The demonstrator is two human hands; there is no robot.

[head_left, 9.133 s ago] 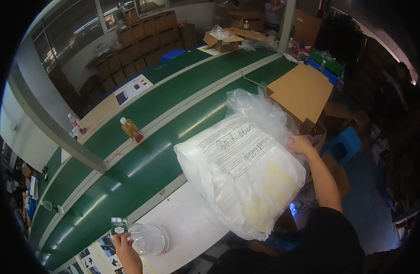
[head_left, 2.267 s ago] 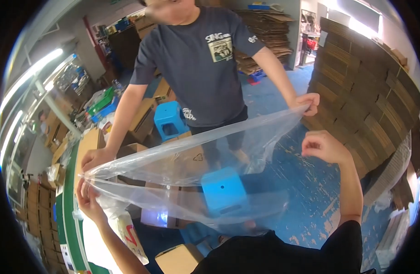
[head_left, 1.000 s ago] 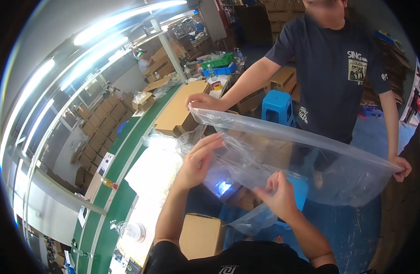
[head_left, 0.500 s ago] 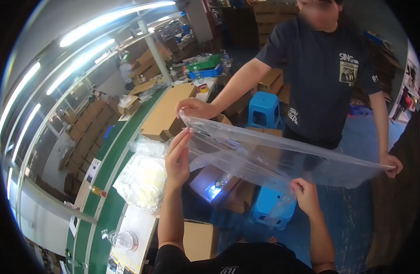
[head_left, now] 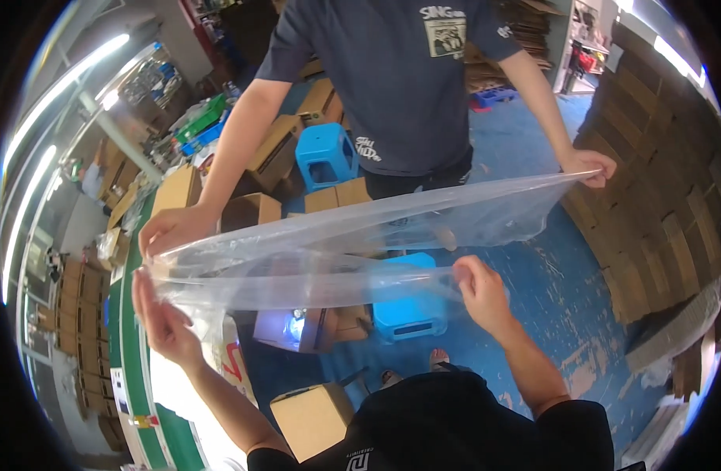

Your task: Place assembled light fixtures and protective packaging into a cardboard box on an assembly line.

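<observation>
A large clear plastic bag (head_left: pixel 337 228) is stretched between me and a co-worker, its two long edges spread apart. My left hand (head_left: pixel 168 326) has its raised fingers closed on the near edge at the left end. With a closed grip, my right hand (head_left: pixel 484 298) holds the near edge further right. The co-worker's hands (head_left: pixel 176 229) grip the far edge at both ends, one close to my left fingertips. Through the film show a blue stool (head_left: pixel 407 310) and an open box (head_left: pixel 286 330) with a bright light inside.
Another blue stool (head_left: pixel 327 157) stands by the co-worker among cardboard boxes (head_left: pixel 274 153). At the left runs a green conveyor belt (head_left: pixel 125 334). A carton (head_left: pixel 312 416) is by my left forearm. Stacked flat cardboard (head_left: pixel 651 173) rises at the right, beside the blue floor (head_left: pixel 525 353).
My view has turned to the right. The near edge of the bag is now pulled straighter and wider between my hands, and my hands are further apart. The co-worker still holds the far edge.
</observation>
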